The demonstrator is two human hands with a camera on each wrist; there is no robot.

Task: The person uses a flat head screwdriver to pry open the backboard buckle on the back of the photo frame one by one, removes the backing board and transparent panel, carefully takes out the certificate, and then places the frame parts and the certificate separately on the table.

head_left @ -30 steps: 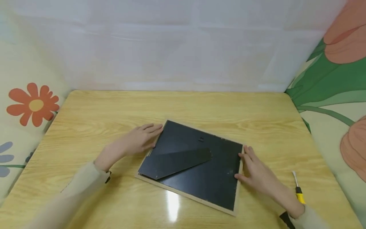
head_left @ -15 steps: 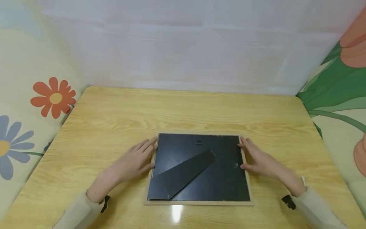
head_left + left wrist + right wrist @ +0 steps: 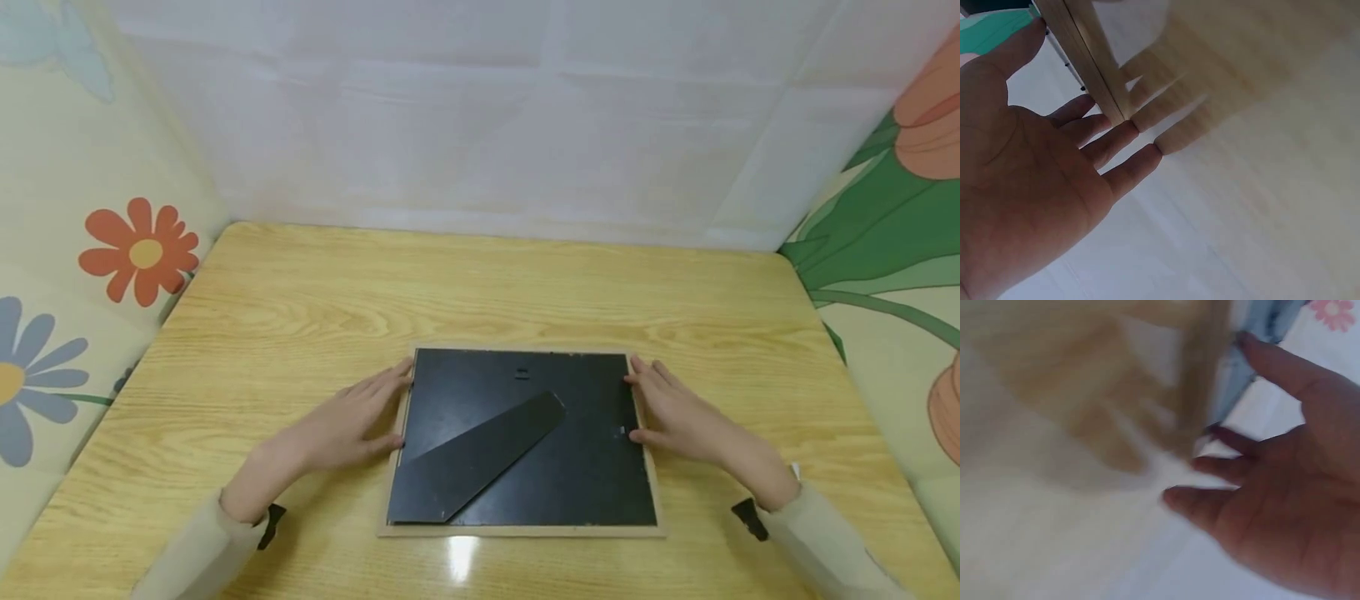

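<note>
Picture frame [image 3: 585,479], back up, roughly midway between side edges of surface [image 3: 480,292], well off far edge. Left hand [image 3: 348,429], right hand [image 3: 678,417] spread, fingers extended against opposite sides. Advisable: light, even pressure, frame flat.

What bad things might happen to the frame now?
The frame lies back-up on the table, so its hidden front might get scratched if it slides. The left hand and right hand touch its two short sides with their fingertips, so it could slip if lifted that way. The stand slants across the back and might bend if something pushes on it.
</note>
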